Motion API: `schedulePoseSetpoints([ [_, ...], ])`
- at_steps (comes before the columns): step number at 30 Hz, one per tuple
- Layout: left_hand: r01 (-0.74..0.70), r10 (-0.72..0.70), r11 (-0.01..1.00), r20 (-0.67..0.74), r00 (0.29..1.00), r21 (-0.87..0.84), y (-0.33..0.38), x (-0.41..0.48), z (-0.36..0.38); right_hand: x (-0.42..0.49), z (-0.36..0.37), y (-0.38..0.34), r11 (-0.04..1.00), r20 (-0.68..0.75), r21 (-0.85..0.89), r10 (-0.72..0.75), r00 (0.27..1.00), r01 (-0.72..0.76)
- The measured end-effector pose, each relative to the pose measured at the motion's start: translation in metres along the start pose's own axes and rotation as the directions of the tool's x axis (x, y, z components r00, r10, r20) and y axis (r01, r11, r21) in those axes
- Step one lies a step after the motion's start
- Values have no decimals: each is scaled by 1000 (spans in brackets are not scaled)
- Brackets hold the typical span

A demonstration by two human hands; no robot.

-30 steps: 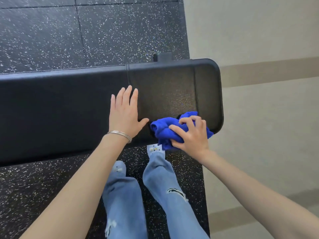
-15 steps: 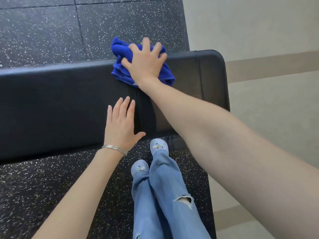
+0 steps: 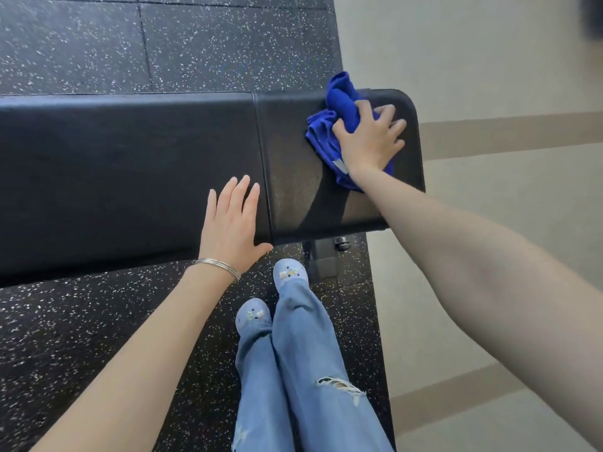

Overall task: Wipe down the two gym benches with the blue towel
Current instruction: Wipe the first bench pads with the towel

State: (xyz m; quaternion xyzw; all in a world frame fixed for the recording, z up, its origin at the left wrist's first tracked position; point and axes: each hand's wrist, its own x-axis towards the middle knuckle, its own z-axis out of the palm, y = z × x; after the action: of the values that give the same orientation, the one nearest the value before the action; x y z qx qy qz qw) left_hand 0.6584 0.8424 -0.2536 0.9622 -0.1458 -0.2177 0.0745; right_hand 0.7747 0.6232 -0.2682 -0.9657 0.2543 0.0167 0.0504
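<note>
A black padded gym bench (image 3: 130, 164) runs across the view from the left edge to its rounded right end. The crumpled blue towel (image 3: 339, 106) lies on the bench's right end pad, bunched up at the far edge. My right hand (image 3: 368, 138) presses down on the towel with fingers spread over it. My left hand (image 3: 231, 223) rests flat and open on the near side of the bench, just left of the pad seam, with thin bracelets on the wrist. Only one bench shows.
Black speckled rubber flooring (image 3: 195, 44) lies beyond and in front of the bench. A beige floor (image 3: 489, 223) with darker stripes starts right of the bench end. My legs in blue jeans and light clogs (image 3: 290, 275) stand close to the bench frame foot (image 3: 323, 256).
My right hand has slid the towel from the far edge near the seam rightward to the bench's end pad. My left hand has stayed flat on the bench.
</note>
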Motion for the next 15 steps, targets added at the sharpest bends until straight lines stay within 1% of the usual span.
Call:
schedulePoseSetpoints([
  [1, -6, 6, 1000, -7, 1000, -6, 1, -2, 1, -19, 2, 2, 1000, -24, -1, 1, 1000, -1],
  [3, -16, 16, 1000, -18, 1000, -4, 3, -5, 3, -62, 6, 5, 998, -54, 0, -64, 996, 64],
  [6, -19, 19, 1000, -23, 1000, -3, 4, -8, 5, -120, 10, 13, 965, -70, 17, -260, 963, 262],
  [9, -35, 35, 999, -19, 999, 8, 6, -9, 5, -133, 7, 28, 915, -58, 5, -402, 914, 402],
  [10, -43, 44, 999, -26, 999, 14, 7, -8, 6, -127, 4, 34, 883, -59, 11, -467, 882, 469],
  [11, -47, 48, 999, -35, 998, 13, 9, -8, 6, -121, 1, 41, 831, -57, 2, -555, 830, 556],
  [13, -42, 43, 999, -50, 998, 2, 13, -5, 8, -106, -5, 60, 699, -34, -56, -715, 698, 713],
  [14, -40, 40, 999, -47, 998, 2, 17, -4, 9, -98, -8, 72, 661, -15, -79, -749, 662, 746],
  [15, -47, 47, 999, -40, 998, 7, 21, -3, 11, -90, -11, 86, 662, -2, -97, -747, 665, 744],
])
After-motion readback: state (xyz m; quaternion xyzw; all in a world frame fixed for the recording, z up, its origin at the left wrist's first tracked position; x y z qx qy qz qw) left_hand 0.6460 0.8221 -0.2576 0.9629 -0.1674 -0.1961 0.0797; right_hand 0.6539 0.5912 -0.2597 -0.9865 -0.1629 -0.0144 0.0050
